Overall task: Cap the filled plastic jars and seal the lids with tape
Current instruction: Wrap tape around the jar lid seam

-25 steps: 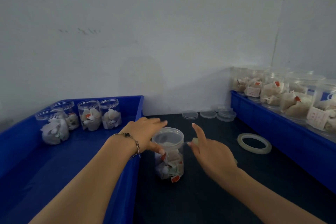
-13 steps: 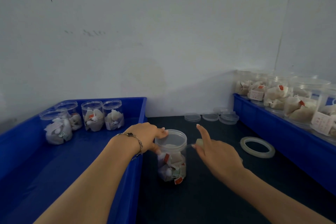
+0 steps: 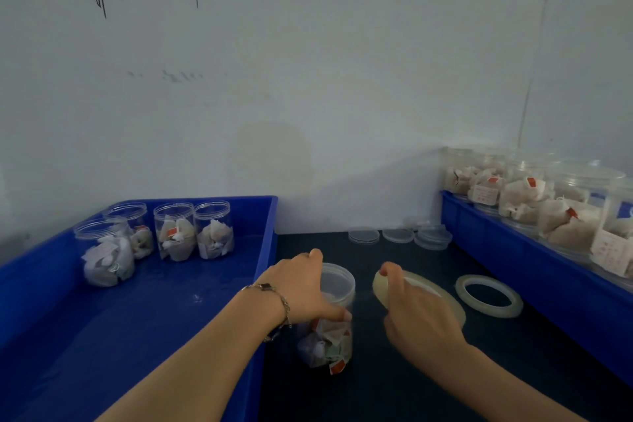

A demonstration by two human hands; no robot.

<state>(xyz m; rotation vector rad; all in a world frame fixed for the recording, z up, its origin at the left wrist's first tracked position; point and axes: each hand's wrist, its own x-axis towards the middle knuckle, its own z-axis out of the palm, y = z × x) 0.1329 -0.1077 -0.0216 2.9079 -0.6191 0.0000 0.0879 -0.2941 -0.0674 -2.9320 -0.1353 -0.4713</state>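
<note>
A clear plastic jar (image 3: 329, 346) filled with tea bags stands on the dark table, with a clear lid (image 3: 337, 279) on top. My left hand (image 3: 301, 288) grips the jar's upper part, thumb across its front. My right hand (image 3: 411, 312) holds a roll of clear tape (image 3: 383, 288) just to the right of the jar. A thin strip of tape seems to run from the roll toward the lid, though it is hard to make out.
A second tape roll (image 3: 489, 296) lies flat to the right. Loose clear lids (image 3: 399, 235) sit near the wall. A blue bin (image 3: 263, 243) on the left holds several capped jars (image 3: 212, 229). Another blue bin (image 3: 513, 250) on the right holds several filled jars (image 3: 524, 195).
My left hand has come down from the lid and closed around the jar's upper side. My right hand has drawn back a little to the right, and the tape roll now shows in it.
</note>
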